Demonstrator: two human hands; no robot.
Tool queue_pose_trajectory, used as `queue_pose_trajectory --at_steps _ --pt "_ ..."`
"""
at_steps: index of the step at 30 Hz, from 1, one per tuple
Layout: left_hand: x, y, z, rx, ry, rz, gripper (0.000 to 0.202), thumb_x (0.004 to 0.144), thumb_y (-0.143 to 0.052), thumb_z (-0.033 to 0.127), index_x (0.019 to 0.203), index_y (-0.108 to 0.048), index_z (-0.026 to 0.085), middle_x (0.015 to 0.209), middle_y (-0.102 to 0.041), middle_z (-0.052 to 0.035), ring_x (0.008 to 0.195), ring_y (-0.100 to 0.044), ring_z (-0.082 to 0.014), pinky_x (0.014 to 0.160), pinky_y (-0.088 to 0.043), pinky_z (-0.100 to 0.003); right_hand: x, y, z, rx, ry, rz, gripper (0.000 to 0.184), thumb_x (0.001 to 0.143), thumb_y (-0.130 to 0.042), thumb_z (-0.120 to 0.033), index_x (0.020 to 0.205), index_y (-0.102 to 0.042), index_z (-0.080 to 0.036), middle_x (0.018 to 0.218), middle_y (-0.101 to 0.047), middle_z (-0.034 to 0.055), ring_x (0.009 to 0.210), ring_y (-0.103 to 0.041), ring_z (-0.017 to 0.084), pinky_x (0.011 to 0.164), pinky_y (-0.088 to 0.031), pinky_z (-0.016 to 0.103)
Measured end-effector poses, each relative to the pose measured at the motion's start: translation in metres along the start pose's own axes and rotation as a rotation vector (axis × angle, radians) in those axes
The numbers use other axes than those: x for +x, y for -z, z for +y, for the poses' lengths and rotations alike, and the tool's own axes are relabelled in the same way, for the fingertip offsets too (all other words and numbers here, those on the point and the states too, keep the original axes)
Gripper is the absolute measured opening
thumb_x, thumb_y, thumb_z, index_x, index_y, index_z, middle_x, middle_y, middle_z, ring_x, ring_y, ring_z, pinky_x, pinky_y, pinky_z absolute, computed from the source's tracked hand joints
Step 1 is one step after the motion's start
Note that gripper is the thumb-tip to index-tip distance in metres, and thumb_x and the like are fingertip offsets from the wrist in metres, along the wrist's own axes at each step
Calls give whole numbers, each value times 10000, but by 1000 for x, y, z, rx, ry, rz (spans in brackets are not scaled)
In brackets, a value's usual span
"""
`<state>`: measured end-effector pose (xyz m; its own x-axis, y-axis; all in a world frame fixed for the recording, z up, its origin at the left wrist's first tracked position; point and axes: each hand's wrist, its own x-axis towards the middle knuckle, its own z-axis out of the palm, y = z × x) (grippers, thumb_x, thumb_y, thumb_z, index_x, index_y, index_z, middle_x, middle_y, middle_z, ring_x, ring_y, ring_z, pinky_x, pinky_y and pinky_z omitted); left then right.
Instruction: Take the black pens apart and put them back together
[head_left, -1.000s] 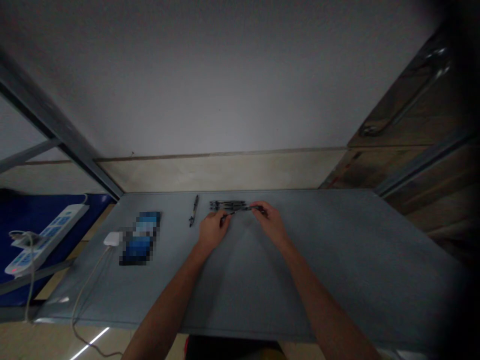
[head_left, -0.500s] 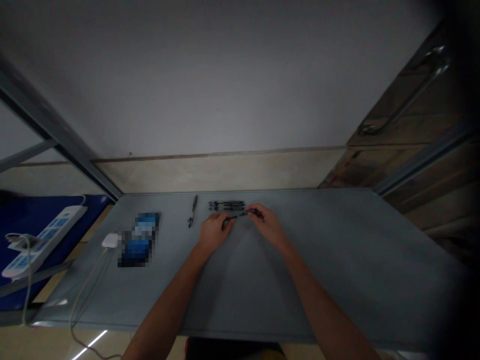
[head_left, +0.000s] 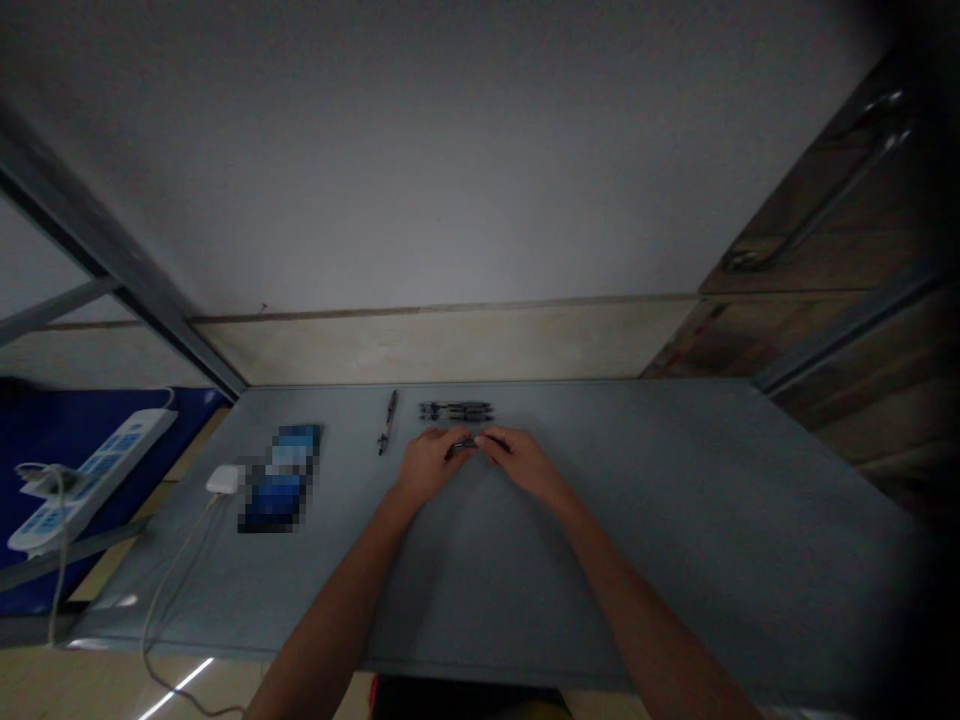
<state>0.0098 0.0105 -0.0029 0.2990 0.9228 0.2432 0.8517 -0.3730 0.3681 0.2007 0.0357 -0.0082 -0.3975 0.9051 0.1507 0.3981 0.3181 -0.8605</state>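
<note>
My left hand (head_left: 430, 466) pinches a dark pen (head_left: 466, 444) whose short visible stretch lies between my fingertips. From the other side my right hand (head_left: 519, 456) has its fingers closed on the pen's right end, the two hands nearly touching. Most of the pen is covered by my fingers, and I cannot tell whether it is in one piece. Just beyond my hands several dark pens (head_left: 456, 411) lie side by side, pointing left to right. Another pen (head_left: 388, 422) lies by itself to the left, pointing away from me.
The grey table (head_left: 675, 540) meets a wall (head_left: 450, 200) at its back. On the left lie a blurred-out phone-like thing (head_left: 283, 480) and a white charger (head_left: 223, 479) with a cable. A power strip (head_left: 94, 480) rests on a blue surface. A metal handle (head_left: 832, 200) is at right.
My right hand has moved left and slightly nearer to me, bringing its dark piece up to the one in my left hand. The gap between them has closed.
</note>
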Motion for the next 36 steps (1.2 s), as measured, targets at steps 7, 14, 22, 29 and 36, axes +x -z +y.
queue_pose_trajectory --at_steps 7,14,22,29,36 --pt "1 1 5 17 -37 -43 369 989 -365 449 1075 -675 269 915 -742 -37 881 -684 -188 747 -494 -266 0 1 -3 30 -30 61 423 938 -468 -499 740 -661 -178 597 -580 -8 553 -533 151 545 -380 251" --pt "0 6 6 14 19 -108 398 964 -381 527 1071 -676 282 842 -747 -14 797 -697 -182 685 -471 -251 0 2 -3 -75 -36 109 444 905 -521 -489 578 -531 -189 533 -481 -33 526 -467 134 521 -310 252" --pt "-1 7 9 0 20 -83 423 1002 -302 456 1055 -688 289 932 -755 -31 821 -703 -187 697 -478 -277 -2 1 -11 -93 -5 102 368 921 -492 -472 721 -619 -191 625 -579 -9 594 -540 158 565 -365 255" --pt "-2 10 11 -49 -9 -112 399 944 -421 546 1182 -646 318 857 -752 -31 809 -697 -210 711 -498 -303 -2 -1 -8 -149 -6 71 514 956 -397 -471 522 -472 -206 482 -468 -15 496 -472 152 510 -308 266" --pt "-2 11 11 21 30 -104 492 1002 -245 469 1063 -696 285 892 -759 -62 790 -705 -219 689 -496 -325 -2 -2 -12 -126 62 83 384 939 -457 -458 685 -578 -196 631 -580 -5 598 -534 153 560 -368 245"
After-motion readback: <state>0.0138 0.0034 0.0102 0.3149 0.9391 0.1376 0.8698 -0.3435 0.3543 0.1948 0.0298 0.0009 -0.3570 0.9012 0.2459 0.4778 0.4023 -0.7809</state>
